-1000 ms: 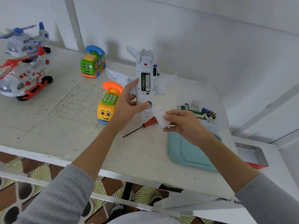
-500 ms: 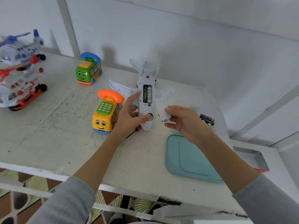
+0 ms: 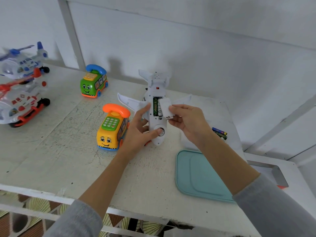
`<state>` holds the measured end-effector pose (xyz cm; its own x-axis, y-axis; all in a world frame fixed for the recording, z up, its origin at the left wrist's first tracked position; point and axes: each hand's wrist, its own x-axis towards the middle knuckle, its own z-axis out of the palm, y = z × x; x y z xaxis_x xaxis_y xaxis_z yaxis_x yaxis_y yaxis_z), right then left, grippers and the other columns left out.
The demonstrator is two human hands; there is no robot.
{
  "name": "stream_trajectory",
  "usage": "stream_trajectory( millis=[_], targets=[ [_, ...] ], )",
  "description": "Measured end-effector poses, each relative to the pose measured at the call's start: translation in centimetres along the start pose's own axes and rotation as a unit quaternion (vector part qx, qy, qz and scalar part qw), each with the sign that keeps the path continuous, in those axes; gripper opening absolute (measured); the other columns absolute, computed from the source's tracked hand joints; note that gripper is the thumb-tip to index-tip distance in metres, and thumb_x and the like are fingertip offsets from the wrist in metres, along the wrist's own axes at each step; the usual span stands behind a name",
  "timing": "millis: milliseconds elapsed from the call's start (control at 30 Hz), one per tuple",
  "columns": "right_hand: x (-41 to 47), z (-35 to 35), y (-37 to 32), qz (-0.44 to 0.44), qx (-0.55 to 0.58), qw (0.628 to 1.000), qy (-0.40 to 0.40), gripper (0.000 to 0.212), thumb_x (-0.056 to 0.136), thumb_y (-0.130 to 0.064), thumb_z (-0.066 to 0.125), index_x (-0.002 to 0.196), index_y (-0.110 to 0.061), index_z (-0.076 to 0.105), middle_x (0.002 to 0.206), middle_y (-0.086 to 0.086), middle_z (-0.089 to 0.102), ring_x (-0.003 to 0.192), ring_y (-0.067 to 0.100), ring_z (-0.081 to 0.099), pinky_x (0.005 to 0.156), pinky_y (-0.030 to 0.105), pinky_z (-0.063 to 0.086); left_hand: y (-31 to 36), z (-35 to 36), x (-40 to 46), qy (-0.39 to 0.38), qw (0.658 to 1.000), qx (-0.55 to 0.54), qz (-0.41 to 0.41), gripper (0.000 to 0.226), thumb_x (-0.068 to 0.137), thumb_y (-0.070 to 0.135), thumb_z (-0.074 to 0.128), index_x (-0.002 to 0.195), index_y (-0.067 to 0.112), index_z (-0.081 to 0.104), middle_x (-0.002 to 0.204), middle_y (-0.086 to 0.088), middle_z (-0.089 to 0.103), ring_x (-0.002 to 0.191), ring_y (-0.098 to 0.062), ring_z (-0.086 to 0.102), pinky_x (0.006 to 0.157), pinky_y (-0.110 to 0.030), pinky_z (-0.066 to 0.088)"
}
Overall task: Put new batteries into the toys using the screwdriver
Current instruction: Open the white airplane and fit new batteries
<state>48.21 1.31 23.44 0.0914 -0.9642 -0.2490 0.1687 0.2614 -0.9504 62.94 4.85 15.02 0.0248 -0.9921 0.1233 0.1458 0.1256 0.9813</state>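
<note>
A white toy airplane point(image 3: 156, 90) is held belly-up over the table, nose toward me. My left hand point(image 3: 138, 132) grips its fuselage, thumb near the nose wheel. The battery compartment point(image 3: 156, 106) is open, with batteries inside. My right hand point(image 3: 188, 123) pinches the white battery cover point(image 3: 165, 106) and holds it at the right edge of the compartment. Only the red end of the screwdriver point(image 3: 148, 142) shows on the table under my left hand.
A yellow phone bus point(image 3: 112, 129) stands just left of my left hand, a green one point(image 3: 93, 82) farther back. Two toy helicopters point(image 3: 22, 86) sit at far left. A teal lid point(image 3: 201, 175) lies at right, loose batteries point(image 3: 219, 132) in a clear box behind my right wrist.
My right hand has brought the white cover up and left onto the airplane's battery compartment. The airplane has come down toward the table in my left hand.
</note>
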Motion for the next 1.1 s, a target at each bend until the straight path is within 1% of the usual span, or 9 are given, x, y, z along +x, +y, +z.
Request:
stream_trajectory(
  millis=[67,100,133,233,300,567,900,1000,1100],
  targets=[
    [0.2,0.4,-0.1,0.003,0.007,1.0,-0.006,0.003,0.083,-0.001,0.064,0.083,-0.003,0.062,0.072,0.009,0.067,0.061,0.016,0.063,0.059,0.024,0.054,0.2,0.1,0.0,-0.002,1.0,0.006,0.003,0.082,0.063,0.031,0.08,0.133,0.044,0.041,0.118,0.003,0.067,0.107,-0.025,0.065,0.08,-0.041,0.057],
    [0.2,0.7,-0.2,0.004,0.009,1.0,-0.008,0.003,0.082,-0.001,0.064,0.083,-0.003,0.062,0.074,0.01,0.067,0.061,0.017,0.063,0.059,0.025,0.055,0.3,0.2,0.1,-0.001,1.0,0.009,0.006,0.081,0.062,0.032,0.08,0.132,0.045,0.041,0.119,-0.001,0.066,0.106,-0.026,0.065,0.074,-0.033,0.057],
    [0.3,0.9,-0.2,0.004,0.011,1.0,-0.008,0.004,0.082,0.0,0.065,0.083,-0.002,0.062,0.075,0.011,0.067,0.062,0.017,0.064,0.059,0.025,0.055,0.4,0.2,0.1,0.001,1.0,0.011,0.009,0.081,0.062,0.033,0.08,0.132,0.046,0.041,0.12,-0.005,0.065,0.106,-0.027,0.065,0.073,-0.031,0.056],
    [0.2,1.3,-0.4,-0.001,0.013,1.0,-0.004,0.005,0.081,0.001,0.065,0.084,0.0,0.062,0.077,0.013,0.066,0.064,0.019,0.064,0.059,0.024,0.056,0.4,0.1,0.1,0.004,1.0,0.005,0.015,0.081,0.062,0.031,0.08,0.131,0.045,0.042,0.123,-0.007,0.063,0.107,-0.027,0.065,0.09,-0.049,0.053],
    [0.1,1.5,-0.4,-0.006,0.008,1.0,-0.002,0.005,0.081,0.001,0.065,0.084,0.0,0.062,0.078,0.013,0.066,0.066,0.02,0.064,0.06,0.024,0.057,0.4,0.1,0.1,0.004,1.0,0.004,0.017,0.081,0.062,0.029,0.08,0.132,0.043,0.042,0.121,-0.004,0.064,0.108,-0.026,0.065,0.094,-0.053,0.05],
    [-0.3,2.0,-0.4,-0.016,0.003,1.0,0.003,0.004,0.081,0.002,0.065,0.081,-0.001,0.062,0.078,0.012,0.066,0.067,0.02,0.065,0.062,0.025,0.058,0.2,0.1,0.1,0.003,1.0,0.011,0.013,0.084,0.063,0.026,0.081,0.135,0.039,0.041,0.121,-0.002,0.065,0.109,-0.025,0.064,0.095,-0.053,0.049],
    [-0.3,2.3,0.0,-0.049,0.0,0.998,0.045,0.008,0.081,0.002,0.066,0.077,-0.004,0.063,0.078,0.011,0.066,0.065,0.018,0.064,0.059,0.022,0.056,0.5,0.2,0.2,0.001,1.0,0.021,0.018,0.084,0.063,0.028,0.081,0.136,0.04,0.041,0.124,-0.006,0.063,0.107,-0.026,0.065,0.093,-0.053,0.051],
    [-0.2,2.3,0.1,-0.072,-0.005,0.996,0.061,0.009,0.079,0.002,0.067,0.082,-0.005,0.062,0.081,0.012,0.066,0.067,0.019,0.064,0.06,0.023,0.056,0.5,0.2,0.2,0.001,1.0,0.019,0.017,0.084,0.063,0.028,0.081,0.135,0.04,0.041,0.124,-0.004,0.063,0.108,-0.025,0.064,0.094,-0.053,0.05],
    [-0.2,2.1,0.2,-0.098,-0.02,0.993,0.055,0.011,0.079,0.003,0.067,0.08,-0.007,0.063,0.076,0.01,0.065,0.065,0.018,0.063,0.063,0.025,0.057,0.5,0.2,0.2,0.001,1.0,0.017,0.016,0.084,0.062,0.027,0.081,0.135,0.039,0.041,0.122,-0.004,0.064,0.108,-0.025,0.065,0.094,-0.052,0.05]
  ],
)
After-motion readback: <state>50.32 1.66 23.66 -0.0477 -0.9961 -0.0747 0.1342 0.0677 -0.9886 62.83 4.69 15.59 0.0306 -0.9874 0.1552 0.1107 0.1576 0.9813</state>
